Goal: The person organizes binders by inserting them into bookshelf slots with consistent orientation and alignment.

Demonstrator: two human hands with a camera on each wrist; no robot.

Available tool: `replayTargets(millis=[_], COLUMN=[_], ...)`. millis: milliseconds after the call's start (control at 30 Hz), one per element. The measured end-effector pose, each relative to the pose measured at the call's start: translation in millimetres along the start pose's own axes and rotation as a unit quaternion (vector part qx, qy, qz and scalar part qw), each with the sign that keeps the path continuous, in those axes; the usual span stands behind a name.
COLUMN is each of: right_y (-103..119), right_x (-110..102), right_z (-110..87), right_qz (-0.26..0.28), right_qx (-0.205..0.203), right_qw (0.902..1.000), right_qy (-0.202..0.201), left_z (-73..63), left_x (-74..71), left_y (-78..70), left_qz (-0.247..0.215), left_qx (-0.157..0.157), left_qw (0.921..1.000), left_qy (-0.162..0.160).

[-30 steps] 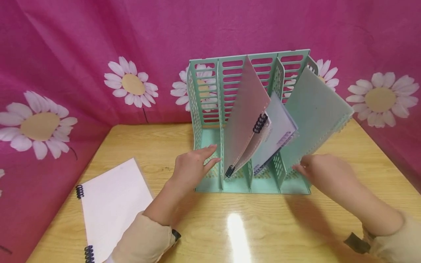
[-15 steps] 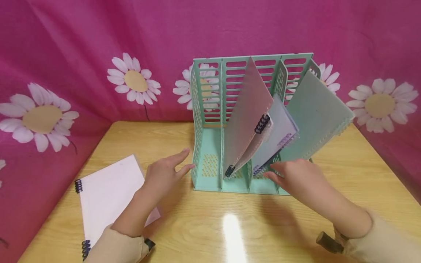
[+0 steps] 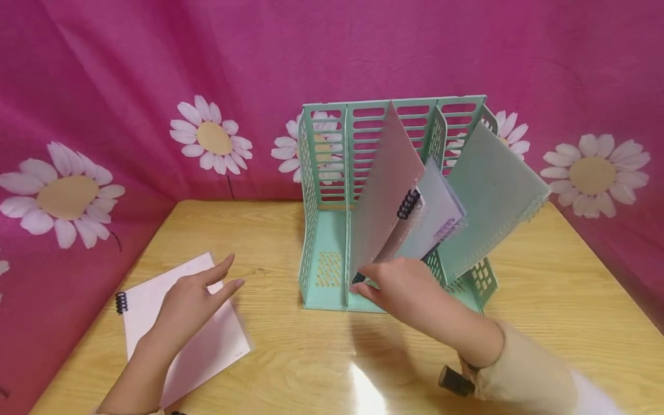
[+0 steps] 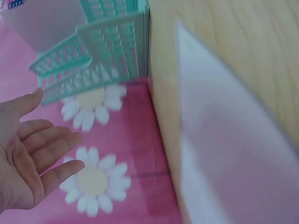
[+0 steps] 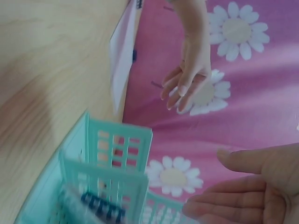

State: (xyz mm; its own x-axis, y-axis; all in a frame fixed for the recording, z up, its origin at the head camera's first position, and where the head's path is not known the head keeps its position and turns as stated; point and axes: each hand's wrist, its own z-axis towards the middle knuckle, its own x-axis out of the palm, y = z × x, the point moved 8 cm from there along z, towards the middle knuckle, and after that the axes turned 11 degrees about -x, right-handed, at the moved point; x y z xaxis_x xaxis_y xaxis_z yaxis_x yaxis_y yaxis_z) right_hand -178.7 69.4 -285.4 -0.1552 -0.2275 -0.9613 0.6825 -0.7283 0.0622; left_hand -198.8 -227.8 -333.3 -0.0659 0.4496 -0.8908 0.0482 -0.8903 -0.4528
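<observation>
My left hand [image 3: 189, 305] hovers over a pale pink spiral notebook [image 3: 220, 340] with black coils, which lies flat on the table at the left. Thumb and fingers are extended, and the palm holds nothing in the left wrist view. In front of the mint-green file rack [image 3: 330, 230] is my right hand [image 3: 410, 288], its fingertips overlapping the low corner of a pink notebook [image 3: 384, 190] in the head view. Seen from the right wrist, its fingers [image 5: 233, 200] are straight and hold nothing. The pink, lilac [image 3: 433, 202] and green [image 3: 493, 199] notebooks stand tilted in the rack.
The rack's upright dividers [image 3: 438, 138] split it into several slots, with no notebook in the leftmost. A magenta curtain [image 3: 270, 52] with white daisies hangs behind the wooden table [image 3: 290, 357].
Both hands have moved left: the left from the rack's left side to over the flat notebook, the right from beside the green notebook to before the pink one.
</observation>
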Motion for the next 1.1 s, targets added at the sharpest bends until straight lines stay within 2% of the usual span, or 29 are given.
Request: replayTargets(millis=[200,333,567,833,1000,1100], right_y=[27,42,74,121,153,170], right_x=[12,24,46,68,88,97], right_z=[17.0,22.7,37.4,60.5,66.5,69.9], right_qz=[0.017,0.012,0.023,0.015,-0.005,-0.024], right_qx=[-0.035,-0.069,-0.119,-0.135,-0.159,-0.179], right_qw=[0.9992,0.9976,0.9924,0.9859,0.9770,0.9713], right_qy=[0.011,0.002,0.023,0.098,0.142,0.155], left_z=[-3.0,-3.5,-1.3,-8.9,-8.0,-5.9], left_x=[-24.9,-31.0,-33.3,-36.7,-30.8,-31.9], left_y=[37.1,53.7,80.4,108.5,123.0,130.4], left_qz=[-0.003,-0.007,0.010,0.002,0.005,-0.002], left_qx=[-0.026,-0.041,-0.059,-0.051,-0.061,-0.064], left_qw=[0.9990,0.9984,0.9977,0.9960,0.9959,0.9956], left_qy=[-0.035,-0.038,-0.033,-0.073,-0.066,-0.068])
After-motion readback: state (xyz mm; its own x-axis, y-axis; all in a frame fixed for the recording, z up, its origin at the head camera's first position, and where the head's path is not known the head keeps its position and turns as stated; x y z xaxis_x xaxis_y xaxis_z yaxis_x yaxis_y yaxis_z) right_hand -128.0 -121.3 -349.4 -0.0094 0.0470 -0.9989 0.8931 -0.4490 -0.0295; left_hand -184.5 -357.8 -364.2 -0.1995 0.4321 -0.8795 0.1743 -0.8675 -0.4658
